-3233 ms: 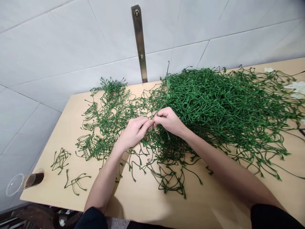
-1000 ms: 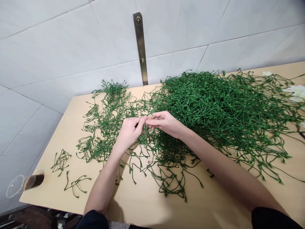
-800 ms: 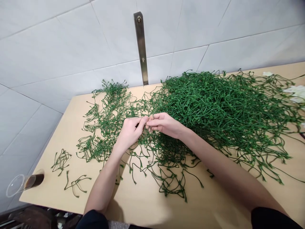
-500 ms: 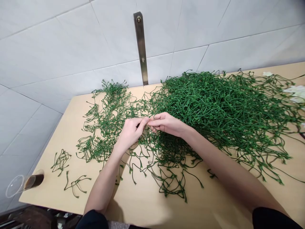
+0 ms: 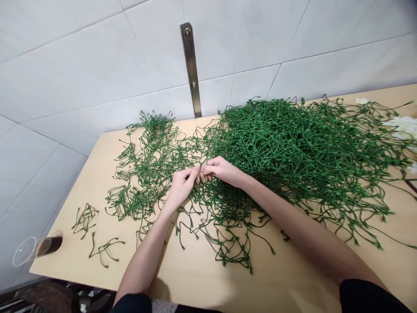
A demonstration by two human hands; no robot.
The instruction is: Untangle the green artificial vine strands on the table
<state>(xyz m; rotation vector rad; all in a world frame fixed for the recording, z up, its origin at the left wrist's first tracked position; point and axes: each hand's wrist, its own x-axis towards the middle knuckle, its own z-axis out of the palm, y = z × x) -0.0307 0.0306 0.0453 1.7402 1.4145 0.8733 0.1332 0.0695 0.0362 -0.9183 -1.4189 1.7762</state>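
My left hand [image 5: 184, 184] is closed in a pinch, thumb against the bent forefinger. Close beside it, my right hand [image 5: 223, 170] pinches too, its fingertips nearly meeting those of the left. A thin green artificial flower stem seems to be between the two sets of fingertips, mostly hidden by them. Both hands are over the left edge of a big tangled heap of green artificial stems [image 5: 280, 139]. A looser spread of the same stems [image 5: 143, 174] lies left of and behind my left hand.
The wooden table [image 5: 189, 278] stands against a tiled wall [image 5: 97, 69] with a metal bracket [image 5: 191, 69]. A clear cup of dark liquid [image 5: 48, 247] sits at the left edge. Small stem groups [image 5: 84, 221] lie near it. White artificial flowers [image 5: 404, 128] are at the far right.
Both hands have shifted slightly left and down, and a small gap shows between their fingertips. The view has moved a little. The stem heaps look the same.
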